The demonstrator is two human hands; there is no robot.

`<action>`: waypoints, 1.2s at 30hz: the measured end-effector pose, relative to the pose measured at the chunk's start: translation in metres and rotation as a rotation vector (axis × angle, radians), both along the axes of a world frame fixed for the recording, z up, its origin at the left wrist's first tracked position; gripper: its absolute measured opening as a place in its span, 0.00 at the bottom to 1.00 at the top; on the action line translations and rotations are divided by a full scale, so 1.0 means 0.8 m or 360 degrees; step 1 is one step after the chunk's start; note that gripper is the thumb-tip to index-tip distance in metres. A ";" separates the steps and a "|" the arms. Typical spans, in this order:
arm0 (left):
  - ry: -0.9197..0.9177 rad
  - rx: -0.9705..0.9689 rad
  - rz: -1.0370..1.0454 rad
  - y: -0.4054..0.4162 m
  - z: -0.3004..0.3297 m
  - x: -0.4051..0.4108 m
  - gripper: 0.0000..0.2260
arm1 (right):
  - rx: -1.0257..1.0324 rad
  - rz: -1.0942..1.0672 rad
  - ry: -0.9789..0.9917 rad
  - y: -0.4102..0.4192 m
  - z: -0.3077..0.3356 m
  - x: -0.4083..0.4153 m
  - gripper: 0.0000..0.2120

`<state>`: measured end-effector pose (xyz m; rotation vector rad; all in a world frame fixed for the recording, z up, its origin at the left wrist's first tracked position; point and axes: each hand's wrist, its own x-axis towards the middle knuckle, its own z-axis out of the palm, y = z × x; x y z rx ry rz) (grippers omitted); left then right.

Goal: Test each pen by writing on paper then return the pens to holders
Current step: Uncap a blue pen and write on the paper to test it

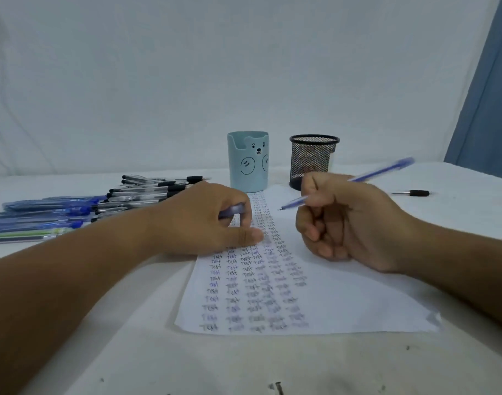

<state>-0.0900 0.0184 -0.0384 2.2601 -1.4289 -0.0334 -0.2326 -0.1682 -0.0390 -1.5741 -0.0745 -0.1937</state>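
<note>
A white sheet of paper (344, 303) lies in front of me, its left half filled with rows of the word "Test". My right hand (355, 223) grips an uncapped blue pen (383, 171), tip pointing left and held just above the paper. My left hand (207, 220) rests on the paper's left edge, fingers curled around a blue pen cap (233, 210). Behind the sheet stand a light blue bear holder (248, 161) and a black mesh holder (312, 158). A pile of blue and black pens (96, 203) lies at the left.
One black-gripped pen (412, 193) lies alone on the white tablecloth to the right of the mesh holder. A white cloth backdrop hangs behind the table, and a blue curtain (483, 109) hangs at the far right.
</note>
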 end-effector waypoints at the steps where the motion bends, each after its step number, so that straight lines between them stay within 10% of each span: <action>1: -0.0017 0.0039 0.0004 -0.001 0.001 -0.001 0.15 | -0.0011 0.0057 0.0043 -0.003 -0.001 -0.003 0.10; 36: -0.0136 0.0176 0.0058 -0.001 0.008 0.002 0.06 | -0.0908 0.0037 -0.0186 0.029 -0.008 -0.018 0.21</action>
